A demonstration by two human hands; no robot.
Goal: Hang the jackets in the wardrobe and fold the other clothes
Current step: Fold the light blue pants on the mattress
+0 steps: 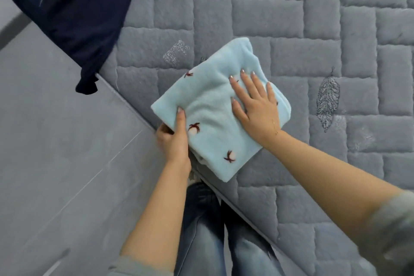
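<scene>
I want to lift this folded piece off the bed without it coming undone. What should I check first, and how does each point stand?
1. Light blue garment folded compact: ok.
2. Left hand grips its near-left edge, thumb on top: ok.
3. Right hand lies flat on top, not gripping: not ok for lifting.
4. Garment fully on the mattress: not ok, its left corner overhangs the edge.
5. Layers underneath aligned: cannot tell.
6. Dark garment apart from it: ok.
</scene>
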